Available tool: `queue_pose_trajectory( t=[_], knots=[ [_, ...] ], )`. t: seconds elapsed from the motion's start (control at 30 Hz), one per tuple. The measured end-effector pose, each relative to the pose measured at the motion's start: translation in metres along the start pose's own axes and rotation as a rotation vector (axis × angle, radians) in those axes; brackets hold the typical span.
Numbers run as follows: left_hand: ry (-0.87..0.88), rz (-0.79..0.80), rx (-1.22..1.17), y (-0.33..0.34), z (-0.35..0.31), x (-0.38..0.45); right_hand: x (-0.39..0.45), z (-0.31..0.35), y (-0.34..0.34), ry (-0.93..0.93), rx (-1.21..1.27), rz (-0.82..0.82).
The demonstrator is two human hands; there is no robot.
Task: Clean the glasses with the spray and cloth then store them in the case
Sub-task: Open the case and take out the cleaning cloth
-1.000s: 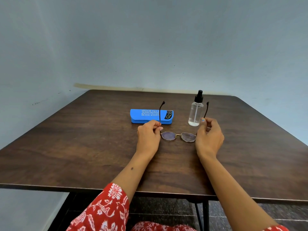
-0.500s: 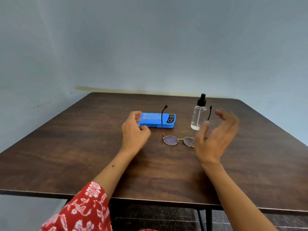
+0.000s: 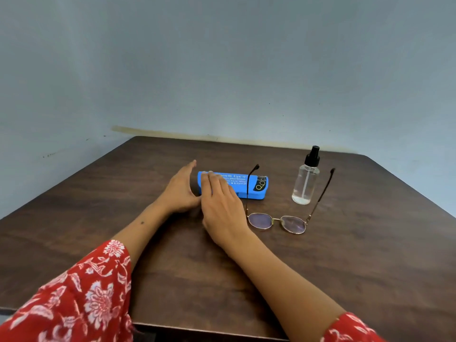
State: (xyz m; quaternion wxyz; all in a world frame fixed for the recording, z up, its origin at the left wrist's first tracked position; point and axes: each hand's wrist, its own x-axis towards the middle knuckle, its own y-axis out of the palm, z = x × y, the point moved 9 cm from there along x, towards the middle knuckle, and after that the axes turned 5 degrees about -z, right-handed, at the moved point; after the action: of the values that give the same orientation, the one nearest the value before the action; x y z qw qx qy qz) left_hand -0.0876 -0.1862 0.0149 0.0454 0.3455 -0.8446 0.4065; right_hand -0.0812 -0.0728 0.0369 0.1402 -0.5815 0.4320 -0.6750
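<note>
Both hands were at the blue case (image 3: 254,187), which lay shut on the brown table (image 3: 370,255). The left hand (image 3: 181,191) stood open at the case's left end, fingers spread, gripping nothing. The right hand (image 3: 222,206) lay across the lid with fingers extended; whether it had closed on the case could not be told. The glasses (image 3: 277,222) rested lenses-down just in front of the case, temples open and pointing upward, touched by neither hand. The spray bottle (image 3: 305,183) stood upright near the glasses' right temple, capped and untouched. No cloth was visible; it may have been inside the case. In my judgement the task was at its start: no spraying or wiping appeared done, and opening the case, cleaning and storing all remained.
</note>
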Motion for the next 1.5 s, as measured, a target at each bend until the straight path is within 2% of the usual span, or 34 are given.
queue_pose_trajectory(
  t=[0.1, 0.23, 0.4, 0.53, 0.9, 1.37, 1.5],
  knots=[
    [0.0, 0.017, -0.007, 0.002, 0.003, 0.005, 0.013, -0.018, 0.013, 0.157, -0.153, 0.081],
    [0.021, 0.017, 0.029, 0.003, 0.005, 0.009, 0.026, -0.033, 0.036, 0.255, -0.172, 0.261],
    [0.01, 0.03, -0.007, 0.004, 0.01, 0.01, 0.03, -0.043, 0.041, 0.317, -0.233, 0.322],
    [0.013, -0.003, -0.038, -0.003, 0.013, 0.012, 0.039, -0.037, 0.042, 0.262, -0.207, 0.291],
    [-0.084, -0.004, -0.159, -0.022, 0.034, 0.008, 0.059, -0.005, 0.032, 0.057, -0.23, 0.35],
    [-0.112, 0.045, -0.216, -0.02, 0.035, 0.005, 0.064, 0.001, 0.02, -0.028, -0.226, 0.386],
    [-0.149, 0.068, -0.239, -0.018, 0.036, 0.004, 0.076, -0.005, 0.014, 0.004, -0.209, 0.386]
  ],
)
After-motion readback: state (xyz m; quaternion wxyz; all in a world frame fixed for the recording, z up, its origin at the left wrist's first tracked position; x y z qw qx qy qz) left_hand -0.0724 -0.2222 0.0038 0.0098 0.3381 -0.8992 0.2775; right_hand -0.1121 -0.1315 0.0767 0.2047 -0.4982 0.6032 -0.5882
